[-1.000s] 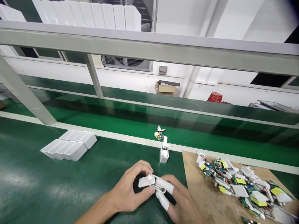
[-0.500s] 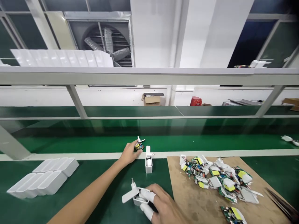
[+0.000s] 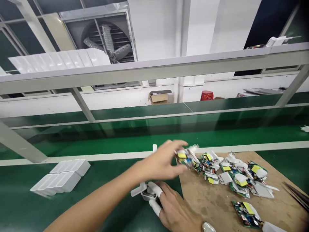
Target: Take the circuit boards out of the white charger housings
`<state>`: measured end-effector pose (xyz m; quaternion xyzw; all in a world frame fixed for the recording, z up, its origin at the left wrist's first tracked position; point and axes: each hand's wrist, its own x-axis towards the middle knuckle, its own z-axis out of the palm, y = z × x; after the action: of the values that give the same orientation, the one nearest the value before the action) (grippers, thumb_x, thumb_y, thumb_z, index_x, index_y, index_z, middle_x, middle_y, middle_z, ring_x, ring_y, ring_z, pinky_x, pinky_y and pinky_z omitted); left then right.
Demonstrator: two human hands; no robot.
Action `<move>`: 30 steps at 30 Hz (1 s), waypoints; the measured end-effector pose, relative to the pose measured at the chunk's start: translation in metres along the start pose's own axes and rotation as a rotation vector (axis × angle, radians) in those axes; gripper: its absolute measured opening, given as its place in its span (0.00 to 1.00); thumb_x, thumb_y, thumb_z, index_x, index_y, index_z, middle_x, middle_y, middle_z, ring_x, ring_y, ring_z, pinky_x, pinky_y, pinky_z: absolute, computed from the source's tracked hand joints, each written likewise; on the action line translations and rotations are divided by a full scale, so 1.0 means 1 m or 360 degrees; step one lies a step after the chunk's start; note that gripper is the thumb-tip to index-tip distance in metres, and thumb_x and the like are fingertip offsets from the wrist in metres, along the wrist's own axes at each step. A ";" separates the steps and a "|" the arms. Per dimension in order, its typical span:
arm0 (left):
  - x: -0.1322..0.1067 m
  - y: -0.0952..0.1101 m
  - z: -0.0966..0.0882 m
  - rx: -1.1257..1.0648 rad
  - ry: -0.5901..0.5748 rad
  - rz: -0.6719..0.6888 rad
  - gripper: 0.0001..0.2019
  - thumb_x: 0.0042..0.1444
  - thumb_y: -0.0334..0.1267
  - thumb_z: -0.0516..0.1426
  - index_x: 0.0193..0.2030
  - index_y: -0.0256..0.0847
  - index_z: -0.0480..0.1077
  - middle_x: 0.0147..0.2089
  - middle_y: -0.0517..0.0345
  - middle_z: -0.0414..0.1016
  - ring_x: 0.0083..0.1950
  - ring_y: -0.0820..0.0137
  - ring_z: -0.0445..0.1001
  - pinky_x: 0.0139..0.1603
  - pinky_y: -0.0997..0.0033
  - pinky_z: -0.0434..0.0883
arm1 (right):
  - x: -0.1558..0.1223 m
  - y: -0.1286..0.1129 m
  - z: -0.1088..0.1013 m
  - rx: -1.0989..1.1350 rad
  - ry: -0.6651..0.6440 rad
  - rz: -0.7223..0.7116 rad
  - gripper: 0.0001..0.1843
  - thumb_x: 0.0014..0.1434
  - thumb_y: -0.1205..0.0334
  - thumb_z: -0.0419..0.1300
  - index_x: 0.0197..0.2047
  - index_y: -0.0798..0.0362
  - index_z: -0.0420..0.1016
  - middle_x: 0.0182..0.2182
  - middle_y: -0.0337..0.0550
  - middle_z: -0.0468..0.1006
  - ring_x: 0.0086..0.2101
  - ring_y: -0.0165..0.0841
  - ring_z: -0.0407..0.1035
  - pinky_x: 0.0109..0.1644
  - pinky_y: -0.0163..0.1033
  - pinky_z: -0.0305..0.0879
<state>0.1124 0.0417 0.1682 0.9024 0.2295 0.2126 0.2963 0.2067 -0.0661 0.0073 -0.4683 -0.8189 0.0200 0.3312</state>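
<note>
My left hand (image 3: 166,161) reaches across to the left edge of the cardboard sheet, its fingers curled round a circuit board (image 3: 183,156) with a yellow patch and white parts; motion blurs it. My right hand (image 3: 171,204), with white covers on two fingers, grips a small white plastic case (image 3: 148,196) on the green bench. The case's lid piece (image 3: 138,190) sticks out to the left, and dark parts show inside. Behind my left hand, only the top of a second white case (image 3: 154,148) shows; the rest is hidden.
Several circuit boards (image 3: 238,177) lie heaped on the brown cardboard (image 3: 205,203), with one separate board (image 3: 247,214) nearer me. Tweezers (image 3: 298,195) lie at the right. White empty cases (image 3: 69,182) stand in rows at the left. A shelf rail (image 3: 154,69) crosses above the bench.
My left hand has carried the circuit board from the green strip rightward to the heap. My right hand keeps hold of the white case. The view has tilted.
</note>
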 end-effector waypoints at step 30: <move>-0.164 -0.058 0.027 -0.0652 0.0498 -0.0820 0.24 0.76 0.55 0.48 0.49 0.44 0.81 0.47 0.55 0.83 0.47 0.61 0.79 0.49 0.67 0.72 | 0.008 -0.004 -0.004 0.0449 -0.0091 0.0104 0.21 0.68 0.69 0.56 0.63 0.48 0.63 0.53 0.49 0.79 0.48 0.39 0.81 0.52 0.44 0.81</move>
<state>-0.0220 -0.0169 0.0707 0.6936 0.4444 0.3080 0.4760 0.2031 -0.0628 0.0160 -0.4429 -0.8014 0.1590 0.3694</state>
